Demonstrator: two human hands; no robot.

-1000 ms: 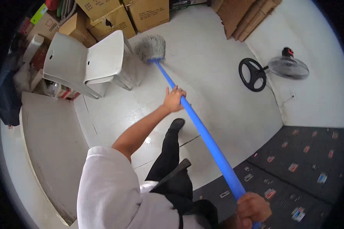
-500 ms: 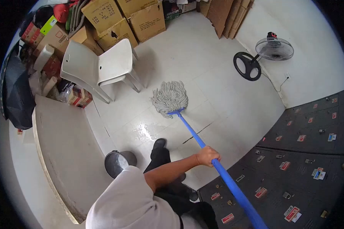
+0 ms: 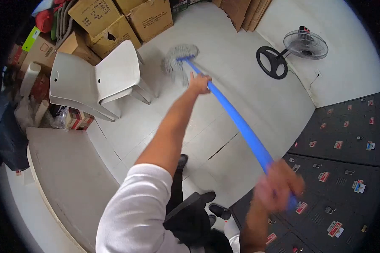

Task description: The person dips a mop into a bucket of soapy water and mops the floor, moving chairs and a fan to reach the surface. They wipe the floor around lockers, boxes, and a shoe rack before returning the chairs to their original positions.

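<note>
My left hand [image 3: 201,83] reaches far forward and is wrapped round the blue handle [image 3: 240,120] of a mop, partway down toward its head. Nearer to me, my right hand [image 3: 279,186] is closed on the upper end of the same handle, smeared by motion. The mop's grey string head [image 3: 173,61] lies on the pale tiled floor [image 3: 223,105], between a white chair and stacked cartons. Some of its strands are blurred and trail toward me.
White plastic chairs [image 3: 118,71] stand left of the mop, with cardboard boxes [image 3: 150,19] behind. A pedestal fan [image 3: 305,44] stands by the right wall. Dark lockers [image 3: 342,164] with padlocks line the lower right. A low partition [image 3: 67,160] runs along the left.
The mop head has moved away from me toward the boxes. My left arm has stretched forward, and my right hand has come into view on the handle. The bucket no longer shows.
</note>
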